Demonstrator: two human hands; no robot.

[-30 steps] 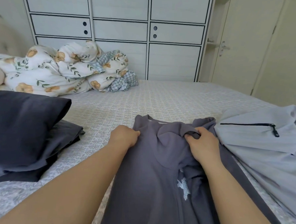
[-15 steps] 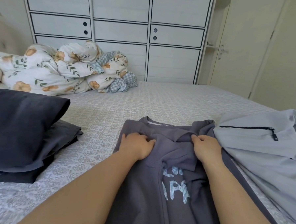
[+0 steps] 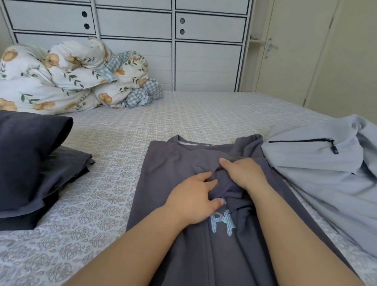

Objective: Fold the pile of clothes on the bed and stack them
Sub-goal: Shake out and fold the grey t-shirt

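The bed (image 3: 184, 118) lay before me under its pale patterned sheet, with the white wardrobe (image 3: 134, 30) standing behind it. A flowered duvet (image 3: 55, 81) was bunched at the far left, and a dark navy pillow (image 3: 18, 155) rested on folded dark cloth nearer me. The light grey jacket (image 3: 334, 176) sprawled on my right, its edge touching the dark grey shirt (image 3: 171, 168), which lay flat in front of me, collar away. My right hand (image 3: 245, 172) pressed down on a gathered fold near the collar, fingers curled into the cloth. My left hand (image 3: 193, 200) lay just beside it, fingers bent and pinching the same bunched fabric above the pale printed letters (image 3: 221, 223).
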